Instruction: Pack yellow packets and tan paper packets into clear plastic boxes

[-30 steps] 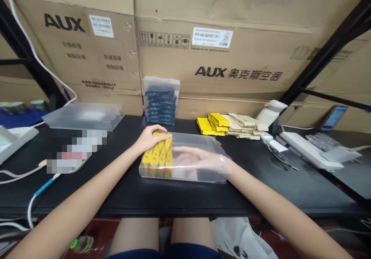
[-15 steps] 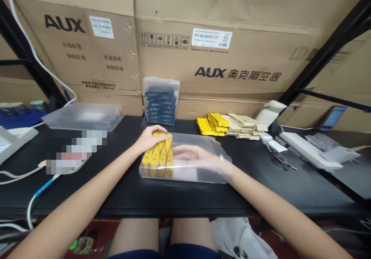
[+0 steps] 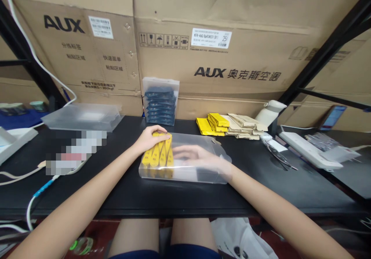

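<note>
A clear plastic box (image 3: 199, 176) lies on its side on the black table, its flapped end towards the right. Several yellow packets (image 3: 158, 156) stand packed in a row at its left end. My left hand (image 3: 150, 137) grips that end from behind, its thumb laid over the top above the packets. Through the right end my right hand (image 3: 193, 156) reaches inside the box. Its fingers are stretched out to the left, with the tips at the last packet; they show blurred through the plastic.
Behind stands a clear box of dark blue packets (image 3: 160, 106). Loose yellow packets (image 3: 211, 124) and beige packets (image 3: 245, 126) lie to its right, near a white bottle (image 3: 269, 112). Another clear box (image 3: 84, 116) lies at left. Power strips (image 3: 310, 151) and cables flank the work area.
Almost nothing differs. Both hands, the box and the yellow packets keep their places; the view shifts only very slightly.
</note>
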A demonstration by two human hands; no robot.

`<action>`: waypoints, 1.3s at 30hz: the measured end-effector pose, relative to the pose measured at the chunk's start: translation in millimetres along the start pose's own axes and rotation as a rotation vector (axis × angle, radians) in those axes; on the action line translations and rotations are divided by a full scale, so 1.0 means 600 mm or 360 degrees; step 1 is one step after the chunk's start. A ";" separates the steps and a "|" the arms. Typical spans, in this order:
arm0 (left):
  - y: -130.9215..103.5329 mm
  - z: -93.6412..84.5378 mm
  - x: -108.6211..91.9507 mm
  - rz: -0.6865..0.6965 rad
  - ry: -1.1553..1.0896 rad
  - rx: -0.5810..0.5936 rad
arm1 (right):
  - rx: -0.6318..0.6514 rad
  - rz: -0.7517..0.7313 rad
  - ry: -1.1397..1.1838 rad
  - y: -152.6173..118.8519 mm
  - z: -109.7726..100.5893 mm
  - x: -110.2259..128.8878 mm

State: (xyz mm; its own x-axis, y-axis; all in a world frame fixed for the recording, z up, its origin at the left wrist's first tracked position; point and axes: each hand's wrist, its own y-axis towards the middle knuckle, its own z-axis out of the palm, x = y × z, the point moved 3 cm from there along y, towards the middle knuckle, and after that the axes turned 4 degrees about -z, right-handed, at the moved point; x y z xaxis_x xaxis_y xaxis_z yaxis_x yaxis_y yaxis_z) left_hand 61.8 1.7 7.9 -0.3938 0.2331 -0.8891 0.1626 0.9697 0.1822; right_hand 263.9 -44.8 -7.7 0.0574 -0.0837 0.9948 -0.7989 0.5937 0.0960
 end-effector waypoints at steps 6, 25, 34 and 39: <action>0.001 0.000 0.001 0.0006 0.0000 0.0008 | -0.0017 -0.0010 -0.0098 -0.002 0.003 0.003; 0.000 0.002 0.002 -0.0009 0.0004 0.0037 | -0.0009 0.0120 -0.0190 -0.010 -0.003 0.009; 0.001 0.000 -0.002 -0.0032 -0.0026 0.0093 | 0.0125 0.0261 -0.0280 -0.014 -0.005 0.024; 0.015 -0.024 0.016 -0.0100 -0.0038 0.0023 | -0.0179 0.0307 -0.0360 -0.017 -0.041 0.021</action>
State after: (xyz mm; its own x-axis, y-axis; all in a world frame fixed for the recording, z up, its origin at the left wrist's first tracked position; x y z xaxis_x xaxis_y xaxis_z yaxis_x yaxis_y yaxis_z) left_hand 46.4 13.5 7.1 -0.3821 0.1699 -0.9084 0.1513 0.9812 0.1198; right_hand 287.5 -32.2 4.9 -0.2338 -0.1294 0.9636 -0.7101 0.6997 -0.0783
